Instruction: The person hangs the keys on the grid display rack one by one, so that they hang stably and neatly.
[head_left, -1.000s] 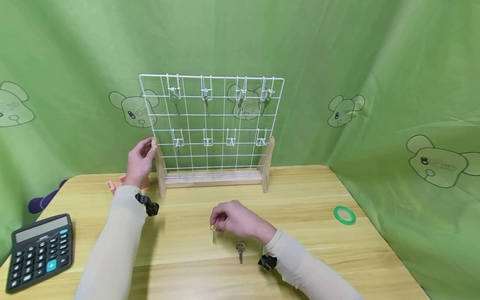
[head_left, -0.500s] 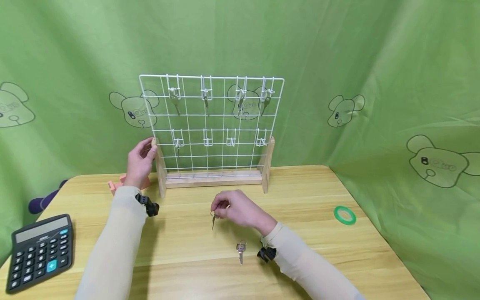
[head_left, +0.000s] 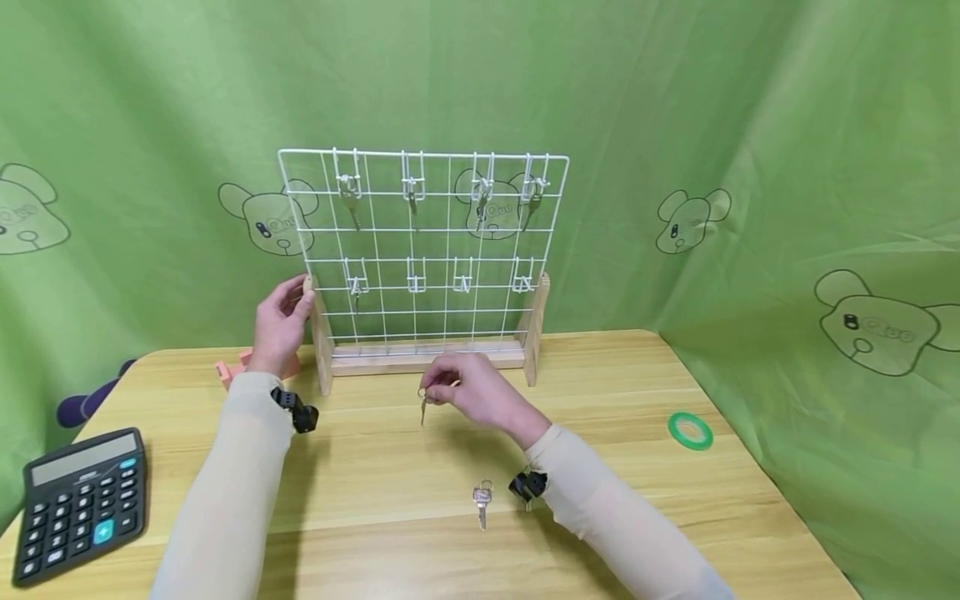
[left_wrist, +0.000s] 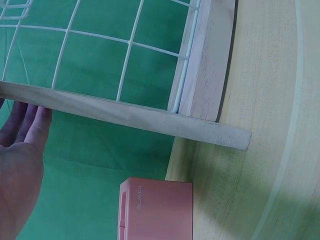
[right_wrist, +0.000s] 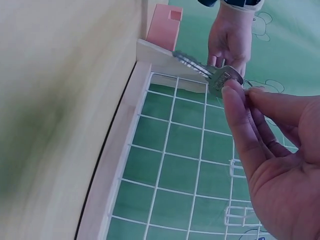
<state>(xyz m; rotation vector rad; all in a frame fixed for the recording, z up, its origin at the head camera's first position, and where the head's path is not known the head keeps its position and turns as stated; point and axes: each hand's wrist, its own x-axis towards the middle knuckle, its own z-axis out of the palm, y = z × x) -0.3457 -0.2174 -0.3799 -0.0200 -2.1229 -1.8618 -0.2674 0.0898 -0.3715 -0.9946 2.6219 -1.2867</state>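
Note:
A white wire grid rack stands at the back of the table, on a wooden base with two wooden side posts. My left hand grips the top of the left post; in the left wrist view its fingers pass behind the wood. In front of the rack, my right hand pinches a key between thumb and index finger near its ring, and the blade hangs down in the head view. A second key with a ring lies on the table. Several keys hang from the grid's white hooks, mostly in the upper row.
A black calculator lies at the left of the table. Behind the left forearm is a pink box-like object. A green tape roll lies at the right. Green curtain surrounds the table's back and sides.
My right hand has lifted the key off the table and carried it away from me, toward the rack's base. The left hand keeps its place on the post.

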